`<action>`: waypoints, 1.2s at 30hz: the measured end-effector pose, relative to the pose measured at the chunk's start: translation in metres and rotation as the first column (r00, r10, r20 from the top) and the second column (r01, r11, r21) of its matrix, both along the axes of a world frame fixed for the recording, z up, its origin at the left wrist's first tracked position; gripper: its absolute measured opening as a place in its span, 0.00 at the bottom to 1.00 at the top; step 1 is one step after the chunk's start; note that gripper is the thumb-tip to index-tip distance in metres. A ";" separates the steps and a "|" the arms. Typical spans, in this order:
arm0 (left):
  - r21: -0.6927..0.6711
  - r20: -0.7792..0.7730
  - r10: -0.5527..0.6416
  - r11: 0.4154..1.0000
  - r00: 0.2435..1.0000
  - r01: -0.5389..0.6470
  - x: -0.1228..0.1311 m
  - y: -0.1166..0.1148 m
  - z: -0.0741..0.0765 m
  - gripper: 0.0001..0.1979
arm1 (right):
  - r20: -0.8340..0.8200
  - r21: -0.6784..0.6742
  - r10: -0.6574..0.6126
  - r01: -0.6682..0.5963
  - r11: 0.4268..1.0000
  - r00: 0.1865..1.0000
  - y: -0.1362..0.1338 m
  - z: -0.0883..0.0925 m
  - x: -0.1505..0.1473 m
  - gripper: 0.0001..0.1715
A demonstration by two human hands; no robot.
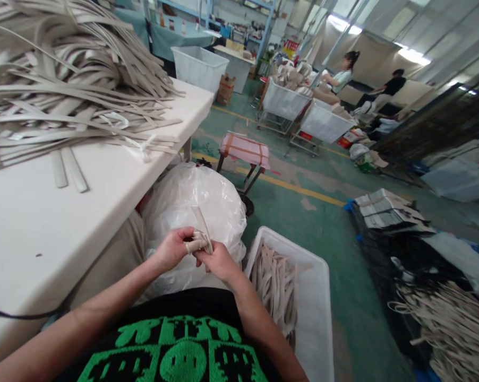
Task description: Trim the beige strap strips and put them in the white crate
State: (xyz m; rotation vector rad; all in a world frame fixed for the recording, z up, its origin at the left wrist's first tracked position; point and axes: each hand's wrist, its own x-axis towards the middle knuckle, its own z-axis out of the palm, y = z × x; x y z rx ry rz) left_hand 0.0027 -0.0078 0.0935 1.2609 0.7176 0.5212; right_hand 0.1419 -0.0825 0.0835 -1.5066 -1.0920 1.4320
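Close in front of my body, both hands meet on a small bunch of beige strips. My left hand is closed around its left side, with a pale wrap on one finger. Opposite it, my right hand grips the same bunch from the right. One flat strip end sticks up above the fingers; the lower part of the bunch is hidden by the hands. Behind them bulges a large clear plastic bag with pale contents. To the right stands a white bin holding many long beige strips.
A white table on my left carries a big heap of beige strips. A pink-topped stool stands ahead. More strips lie on black sheeting at right. Two people work beyond white wheeled bins.
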 end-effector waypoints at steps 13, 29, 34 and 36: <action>0.297 -0.113 0.117 0.952 0.987 -0.078 -0.040 0.040 0.004 0.20 | -0.090 -0.044 0.011 -0.015 0.999 0.996 0.008 -0.013 -0.012 0.39; 0.416 -0.747 0.138 0.861 0.651 0.294 -0.034 0.076 -0.056 0.19 | -0.379 -0.243 -0.473 0.408 0.880 0.796 -0.035 -0.032 0.003 0.29; 0.415 -0.810 0.167 0.841 0.562 0.348 -0.014 0.057 -0.077 0.13 | -0.377 -0.232 -0.456 0.395 0.889 0.806 -0.053 -0.043 0.003 0.29; 0.430 -0.808 0.177 0.829 0.562 0.358 -0.018 0.061 -0.067 0.11 | -0.380 -0.244 -0.474 0.408 0.880 0.794 -0.055 -0.044 0.003 0.29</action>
